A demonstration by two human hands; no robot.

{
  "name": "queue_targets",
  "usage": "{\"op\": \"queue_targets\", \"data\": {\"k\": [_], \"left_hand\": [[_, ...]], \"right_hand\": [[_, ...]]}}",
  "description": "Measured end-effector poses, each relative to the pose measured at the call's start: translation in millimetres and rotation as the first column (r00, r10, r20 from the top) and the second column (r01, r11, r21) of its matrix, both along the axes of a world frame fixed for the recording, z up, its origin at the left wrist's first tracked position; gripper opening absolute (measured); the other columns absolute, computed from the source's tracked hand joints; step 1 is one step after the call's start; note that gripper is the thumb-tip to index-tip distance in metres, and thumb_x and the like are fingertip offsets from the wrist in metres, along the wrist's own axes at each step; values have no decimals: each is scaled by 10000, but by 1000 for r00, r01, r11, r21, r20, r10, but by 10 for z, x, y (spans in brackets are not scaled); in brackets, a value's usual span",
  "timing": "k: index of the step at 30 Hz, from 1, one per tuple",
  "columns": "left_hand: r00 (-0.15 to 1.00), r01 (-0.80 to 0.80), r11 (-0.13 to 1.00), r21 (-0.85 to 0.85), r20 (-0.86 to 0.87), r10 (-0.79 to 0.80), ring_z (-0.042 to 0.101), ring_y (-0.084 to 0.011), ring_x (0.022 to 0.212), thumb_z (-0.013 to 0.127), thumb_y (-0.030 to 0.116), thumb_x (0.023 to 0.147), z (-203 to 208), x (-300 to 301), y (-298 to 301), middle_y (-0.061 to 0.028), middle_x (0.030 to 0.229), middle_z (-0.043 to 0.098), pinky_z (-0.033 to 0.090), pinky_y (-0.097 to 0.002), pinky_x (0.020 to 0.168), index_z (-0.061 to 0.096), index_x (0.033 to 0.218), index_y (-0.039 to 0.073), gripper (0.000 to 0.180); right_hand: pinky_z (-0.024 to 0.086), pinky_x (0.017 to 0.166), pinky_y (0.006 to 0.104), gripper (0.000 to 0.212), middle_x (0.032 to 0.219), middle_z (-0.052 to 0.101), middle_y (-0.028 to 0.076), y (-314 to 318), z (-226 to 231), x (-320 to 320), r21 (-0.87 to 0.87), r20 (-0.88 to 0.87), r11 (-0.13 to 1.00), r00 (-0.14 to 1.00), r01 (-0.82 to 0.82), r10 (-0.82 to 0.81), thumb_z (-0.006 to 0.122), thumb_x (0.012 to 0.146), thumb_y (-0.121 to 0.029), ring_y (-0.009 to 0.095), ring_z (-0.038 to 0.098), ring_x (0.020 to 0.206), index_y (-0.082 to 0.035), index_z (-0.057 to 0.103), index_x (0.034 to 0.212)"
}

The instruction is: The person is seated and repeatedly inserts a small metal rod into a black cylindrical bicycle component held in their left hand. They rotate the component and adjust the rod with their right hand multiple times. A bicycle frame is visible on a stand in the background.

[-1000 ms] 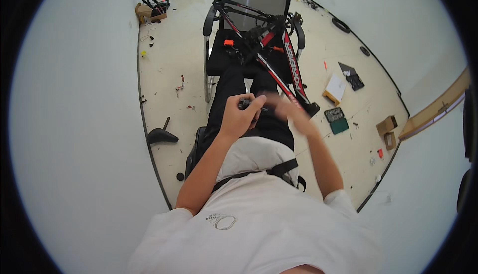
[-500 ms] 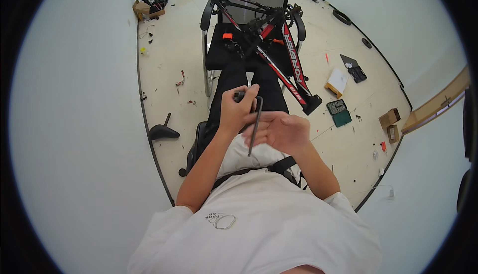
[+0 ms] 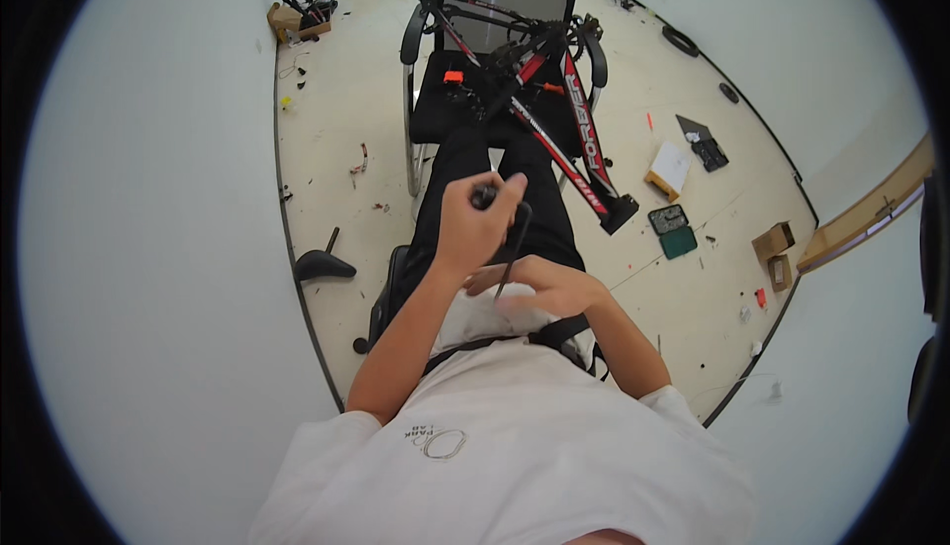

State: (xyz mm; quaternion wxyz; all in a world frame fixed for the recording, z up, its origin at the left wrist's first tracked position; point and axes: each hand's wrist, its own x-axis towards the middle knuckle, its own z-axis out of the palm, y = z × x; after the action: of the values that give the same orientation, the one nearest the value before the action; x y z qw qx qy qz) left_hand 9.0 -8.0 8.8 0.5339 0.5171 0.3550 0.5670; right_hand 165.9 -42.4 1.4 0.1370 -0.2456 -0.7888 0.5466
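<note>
My left hand is closed around a small black round part, its kind mostly hidden by the fingers. From beside the thumb juts a dark L-shaped hex key, its long arm slanting down toward my lap. I cannot see how the key's short end meets the black part. My right hand is beside the key's lower end, with fingers stretched out and partly blurred. The tip of the key lies between its fingers, and no grip on it shows. Both hands are above my thighs.
Ahead, a black office chair bears a red, black and white bicycle frame and an orange item. On the floor are a saddle, a green case, a black tool case and cardboard boxes.
My right hand has moved down and turned from palm up to a more sideways pose around the key's lower end. My left hand has tilted slightly, still gripping the black part.
</note>
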Motion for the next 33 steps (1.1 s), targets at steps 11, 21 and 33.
{"op": "queue_targets", "data": {"k": [11,21,33], "left_hand": [[996,84,996,13,-4,-84,399,-11,450,670,249,890,-32,27,-17,44,492,465,281,-216,411,548,596,21,392],[981,61,994,91,-191,-42,442,-38,412,655,210,901,-212,26,11,23,524,509,316,-218,388,535,601,41,365],[970,54,997,51,-239,-40,458,-49,502,708,259,814,-269,56,-15,-12,498,511,334,-273,459,650,684,-16,309]], "right_hand": [[365,1047,331,406,1247,612,138,294,15,365,-148,-37,882,888,448,-457,492,952,-211,216,539,1183,56,556,1251],[293,1125,380,603,1421,477,192,413,641,131,49,-645,867,679,496,-352,533,910,-251,261,406,1364,78,410,1400],[329,1112,422,708,1407,480,238,186,821,82,118,-708,838,637,532,-305,554,895,-430,305,437,1345,115,467,1339]]}}
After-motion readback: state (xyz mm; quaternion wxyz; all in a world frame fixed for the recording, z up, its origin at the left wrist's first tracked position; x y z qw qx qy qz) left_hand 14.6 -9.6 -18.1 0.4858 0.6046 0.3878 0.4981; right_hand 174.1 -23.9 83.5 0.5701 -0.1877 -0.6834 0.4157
